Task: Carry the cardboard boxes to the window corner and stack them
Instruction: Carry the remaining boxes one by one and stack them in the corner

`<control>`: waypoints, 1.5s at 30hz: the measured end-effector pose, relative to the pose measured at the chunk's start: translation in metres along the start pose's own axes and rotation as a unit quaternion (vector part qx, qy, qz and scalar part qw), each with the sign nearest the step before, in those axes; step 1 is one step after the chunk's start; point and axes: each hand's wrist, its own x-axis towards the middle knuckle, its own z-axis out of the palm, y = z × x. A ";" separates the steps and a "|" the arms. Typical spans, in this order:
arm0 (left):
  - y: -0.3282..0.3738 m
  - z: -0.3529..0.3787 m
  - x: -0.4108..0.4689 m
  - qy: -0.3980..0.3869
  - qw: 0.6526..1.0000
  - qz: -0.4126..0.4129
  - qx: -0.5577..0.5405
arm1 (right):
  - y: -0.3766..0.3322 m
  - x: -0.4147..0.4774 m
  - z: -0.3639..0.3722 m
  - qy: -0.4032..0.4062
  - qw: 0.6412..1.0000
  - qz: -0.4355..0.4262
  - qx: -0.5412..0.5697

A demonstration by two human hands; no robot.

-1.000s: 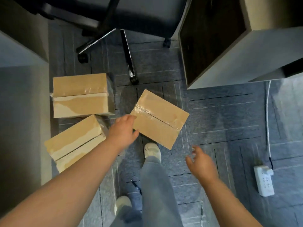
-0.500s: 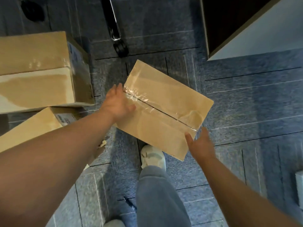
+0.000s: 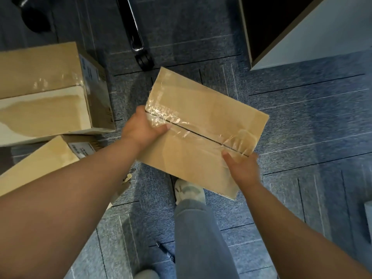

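The taped box (image 3: 203, 125) is gripped at opposite ends by the left hand (image 3: 141, 127) and right hand (image 3: 242, 168); judged rigid, light, tape-slick.

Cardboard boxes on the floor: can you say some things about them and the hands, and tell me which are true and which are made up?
1. The left hand and right hand both grip the taped brown cardboard box by its ends. True.
2. Three boxes show. True: the gripped one, a large brown cardboard box at the left, and a third brown cardboard box nearer the person.
3. The gripped box's flaps stand open. False: clear tape seals its seam.
4. The shoe by the gripped box is red. False: it is a white shoe.
5. The floor is bare wood. False: it is blue-grey carpet.
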 end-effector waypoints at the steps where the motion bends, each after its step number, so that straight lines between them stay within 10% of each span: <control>1: 0.005 -0.010 -0.011 0.006 1.000 0.002 -0.004 | -0.004 -0.011 -0.010 0.006 1.000 -0.009 0.000; 25: 0.085 -0.306 -0.413 0.130 0.986 0.105 -0.029 | -0.036 -0.427 -0.247 0.112 0.973 -0.139 0.147; 45: 0.107 -0.264 -0.662 0.018 0.939 0.340 0.053 | 0.193 -0.657 -0.303 0.343 0.883 -0.048 0.315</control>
